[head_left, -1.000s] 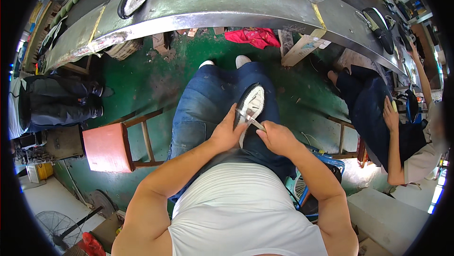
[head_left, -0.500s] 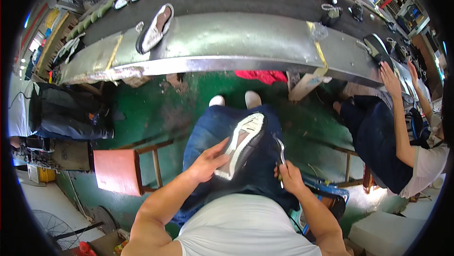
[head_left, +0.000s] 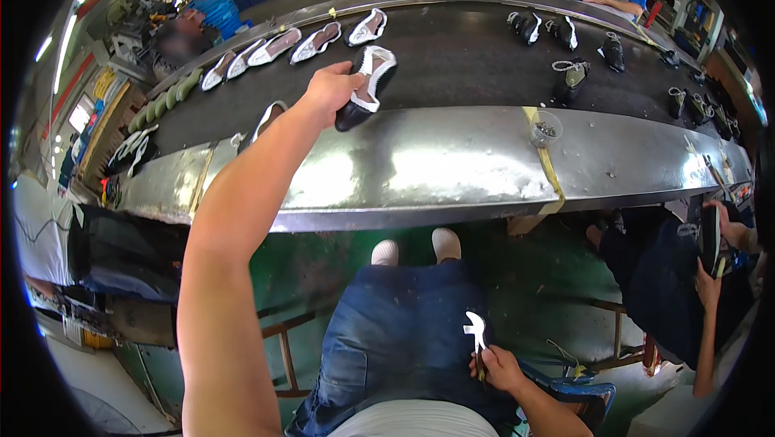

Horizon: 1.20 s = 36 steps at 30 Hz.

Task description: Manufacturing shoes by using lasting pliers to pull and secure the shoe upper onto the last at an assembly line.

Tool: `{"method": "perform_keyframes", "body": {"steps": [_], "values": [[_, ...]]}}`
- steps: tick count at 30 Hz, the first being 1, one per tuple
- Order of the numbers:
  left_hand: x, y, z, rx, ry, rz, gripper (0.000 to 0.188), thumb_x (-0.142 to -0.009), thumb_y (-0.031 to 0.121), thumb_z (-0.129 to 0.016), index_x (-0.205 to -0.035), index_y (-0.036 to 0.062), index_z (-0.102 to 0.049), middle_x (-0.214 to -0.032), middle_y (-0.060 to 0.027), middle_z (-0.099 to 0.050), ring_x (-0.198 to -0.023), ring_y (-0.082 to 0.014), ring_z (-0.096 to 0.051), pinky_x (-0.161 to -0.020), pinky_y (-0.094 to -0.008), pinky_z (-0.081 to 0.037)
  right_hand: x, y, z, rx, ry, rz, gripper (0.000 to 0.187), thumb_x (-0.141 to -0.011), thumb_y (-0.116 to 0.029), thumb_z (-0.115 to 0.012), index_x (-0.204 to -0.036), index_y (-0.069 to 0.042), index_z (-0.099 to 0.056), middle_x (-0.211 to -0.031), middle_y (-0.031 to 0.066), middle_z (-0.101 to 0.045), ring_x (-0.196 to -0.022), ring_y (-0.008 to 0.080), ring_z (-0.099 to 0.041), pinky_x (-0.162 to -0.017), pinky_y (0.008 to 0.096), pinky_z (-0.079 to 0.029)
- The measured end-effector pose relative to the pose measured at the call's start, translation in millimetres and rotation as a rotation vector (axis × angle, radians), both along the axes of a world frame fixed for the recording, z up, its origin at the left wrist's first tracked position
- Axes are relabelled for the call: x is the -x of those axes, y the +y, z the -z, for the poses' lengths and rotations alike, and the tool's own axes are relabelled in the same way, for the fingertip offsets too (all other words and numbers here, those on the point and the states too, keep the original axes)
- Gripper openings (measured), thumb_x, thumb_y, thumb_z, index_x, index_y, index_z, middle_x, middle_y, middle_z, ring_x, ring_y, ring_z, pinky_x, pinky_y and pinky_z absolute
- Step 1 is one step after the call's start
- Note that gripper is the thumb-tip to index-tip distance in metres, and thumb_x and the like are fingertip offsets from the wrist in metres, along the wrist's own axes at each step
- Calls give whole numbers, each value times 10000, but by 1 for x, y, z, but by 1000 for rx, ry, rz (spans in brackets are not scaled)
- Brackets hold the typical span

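My left arm reaches out over the workbench, and my left hand (head_left: pixel 333 91) is closed on a shoe upper (head_left: pixel 373 86). The upper is black with a white rim around its brownish underside. It is held at the near side of the dark belt; whether it touches the surface I cannot tell. Low over my lap, my right hand (head_left: pixel 499 368) is closed around the handle of a pair of pincers (head_left: pixel 475 329), whose curved metal head points away from me. Another shoe upper (head_left: pixel 265 120) lies on the bench, partly hidden behind my left forearm.
A metal ledge (head_left: pixel 452 158) runs along the dark belt (head_left: pixel 460 57). A row of upturned uppers (head_left: pixel 274 47) lies far left; black laced shoes (head_left: pixel 613 51) stand right. A clear cup (head_left: pixel 546 128) sits on the ledge. A co-worker's hands (head_left: pixel 714 259) hold a shoe at right.
My left hand has carried the shoe upper from above my lap out over the bench. My right hand still holds the pincers near my lap. The view has tilted up toward the belt.
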<state>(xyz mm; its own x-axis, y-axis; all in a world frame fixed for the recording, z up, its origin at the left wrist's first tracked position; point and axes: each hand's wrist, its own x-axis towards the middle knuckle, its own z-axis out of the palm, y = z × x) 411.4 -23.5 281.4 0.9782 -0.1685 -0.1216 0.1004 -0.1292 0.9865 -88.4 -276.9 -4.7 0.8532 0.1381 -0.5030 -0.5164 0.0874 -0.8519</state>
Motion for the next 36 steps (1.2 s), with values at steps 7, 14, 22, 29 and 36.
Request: {"method": "perform_keyframes", "body": {"steps": [7,14,22,29,36], "values": [[-85,-14,80,-1510,-1094,128,325,-870,105,-609,-1191,70,-649,-1199,-126,-683,-1140,-338,-628,-964,-457,-498,-10,-9,-10,-159,121,23,387,-1072,-259,-377,-1123,72,-571,-946,137,-692,-813,198,-691,-749,322,-553],[-88,78,62,-1221,-1114,-74,344,-836,104,-602,-1173,60,-655,-1206,-173,-665,-1204,-357,-577,-1004,-440,-470,-24,-15,-19,-232,179,56,405,-1084,-274,-358,-1136,73,-562,-963,159,-682,-826,227,-687,-749,347,-553],[-84,220,38,-1101,-82,-34,785,-791,384,-764,-1437,31,-491,-1334,-218,-604,-1229,-334,-585,-1033,-388,-446,-27,-7,-18,-194,157,16,486,-1079,-398,-347,-1135,32,-564,-957,134,-682,-810,210,-684,-676,324,-540],[40,184,1,-433,-325,238,616,-915,216,-707,-1456,46,-465,-1265,-110,-628,-1154,-187,-578,-1018,-324,-446,-14,3,-12,-102,99,13,468,-1077,-391,-354,-1113,21,-573,-936,134,-682,-774,211,-689,-648,322,-542],[256,133,101,301,-44,-32,665,-891,237,-759,-1450,51,-450,-1303,-88,-587,-1154,-189,-573,-1012,-345,-469,-1,11,-7,47,52,6,431,-1068,-373,-404,-1087,22,-576,-908,134,-681,-752,212,-688,-653,334,-550]]}}
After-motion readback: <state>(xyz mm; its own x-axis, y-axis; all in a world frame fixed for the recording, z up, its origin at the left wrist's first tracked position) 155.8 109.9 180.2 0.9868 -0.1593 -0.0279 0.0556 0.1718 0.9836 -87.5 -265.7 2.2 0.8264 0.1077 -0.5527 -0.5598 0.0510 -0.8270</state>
